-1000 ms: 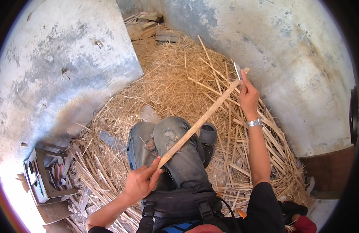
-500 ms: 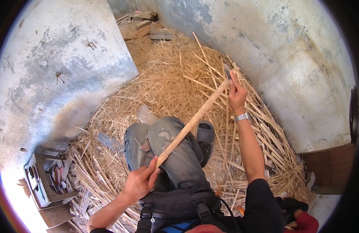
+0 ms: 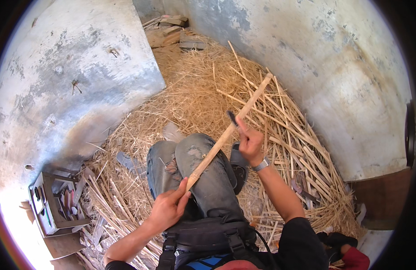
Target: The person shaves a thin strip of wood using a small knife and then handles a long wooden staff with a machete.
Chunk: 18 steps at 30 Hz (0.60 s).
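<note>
In the head view, the left hand [image 3: 169, 208] has its grip closed on the near end of a long pale strip [image 3: 217, 149], thumb and forefinger pinching it. The strip slants up and away to the right, passing over the bent knee in worn grey trousers [image 3: 203, 180], and its far end lies above a pile of thin sticks [image 3: 314, 157]. The right hand [image 3: 252, 143] has a narrow grip on a small dark blade [image 3: 232, 117], set across the strip a little beyond its midpoint; most of the handle is hidden by the fingers. A metal watch [image 3: 262, 164] circles the right wrist.

A dark sandal [image 3: 238, 158] shows just beside the right knee. Straw-coloured shavings [image 3: 190, 90] cover the floor in front, running up to two stained, peeling walls. At the left, near the lower edge of one wall, stands an open wooden box [image 3: 72, 223] with small tools in and on it, too small to tell apart. Wood blocks [image 3: 172, 22] lie at the far corner. A black belt bag [image 3: 203, 240] with buckles crosses the lap.
</note>
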Motion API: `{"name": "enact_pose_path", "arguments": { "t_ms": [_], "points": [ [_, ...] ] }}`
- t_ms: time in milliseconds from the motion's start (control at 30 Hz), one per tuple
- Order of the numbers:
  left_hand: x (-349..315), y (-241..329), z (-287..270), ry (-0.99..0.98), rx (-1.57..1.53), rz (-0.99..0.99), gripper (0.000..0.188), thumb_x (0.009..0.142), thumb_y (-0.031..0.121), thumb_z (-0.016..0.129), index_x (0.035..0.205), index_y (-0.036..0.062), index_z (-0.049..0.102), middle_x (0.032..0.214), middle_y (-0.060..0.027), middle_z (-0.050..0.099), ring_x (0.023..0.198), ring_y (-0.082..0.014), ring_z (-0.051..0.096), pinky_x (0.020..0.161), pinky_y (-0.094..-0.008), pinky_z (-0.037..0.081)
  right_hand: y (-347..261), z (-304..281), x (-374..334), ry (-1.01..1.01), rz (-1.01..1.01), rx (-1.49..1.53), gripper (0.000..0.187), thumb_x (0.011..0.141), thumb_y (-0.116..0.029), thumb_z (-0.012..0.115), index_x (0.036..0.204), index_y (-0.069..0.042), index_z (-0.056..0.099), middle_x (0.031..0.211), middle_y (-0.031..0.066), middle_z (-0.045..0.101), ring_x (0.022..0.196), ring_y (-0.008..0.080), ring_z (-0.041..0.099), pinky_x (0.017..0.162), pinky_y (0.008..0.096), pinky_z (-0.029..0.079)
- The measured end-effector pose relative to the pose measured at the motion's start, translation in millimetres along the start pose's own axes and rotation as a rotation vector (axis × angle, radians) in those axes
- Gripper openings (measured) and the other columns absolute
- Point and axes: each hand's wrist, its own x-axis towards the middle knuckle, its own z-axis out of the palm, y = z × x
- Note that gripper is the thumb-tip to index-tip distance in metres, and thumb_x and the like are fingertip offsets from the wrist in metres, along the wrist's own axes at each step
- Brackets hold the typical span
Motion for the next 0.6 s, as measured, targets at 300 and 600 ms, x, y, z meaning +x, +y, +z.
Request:
{"name": "enact_pose_path", "arguments": {
  "t_ms": [300, 600],
  "points": [
    [26, 17, 8, -0.016, -0.152, -0.141, 0.044, 0.1, 0.018, 0.066, 0.139, -0.0011, 0.06, 0.069, -0.0231, 0.062, 0.061, -0.0367, 0.065, 0.061, -0.0425, 0.05, -87, 5, -29, -0.403, 0.113, 0.179, 0.059, 0.083, 0.01, 0.061, 0.137, -0.012, 0.069, 0.079, 0.0144, 0.07, 0.062, 0.0257, 0.066, 0.06, 0.0332, 0.054],
    [30, 25, -7, -0.131, -0.233, -0.226, 0.045, 0.101, 0.022, 0.066, 0.141, 0.0007, 0.061, 0.073, -0.0261, 0.062, 0.059, -0.0139, 0.058, 0.064, -0.0351, 0.051, -93, -27, -28, -0.607, 0.691, 0.974, 0.038, 0.102, -0.005, 0.06, 0.139, -0.004, 0.065, 0.071, 0.0021, 0.065, 0.058, 0.0062, 0.054, 0.052, 0.0251, 0.044]
  ]
}}
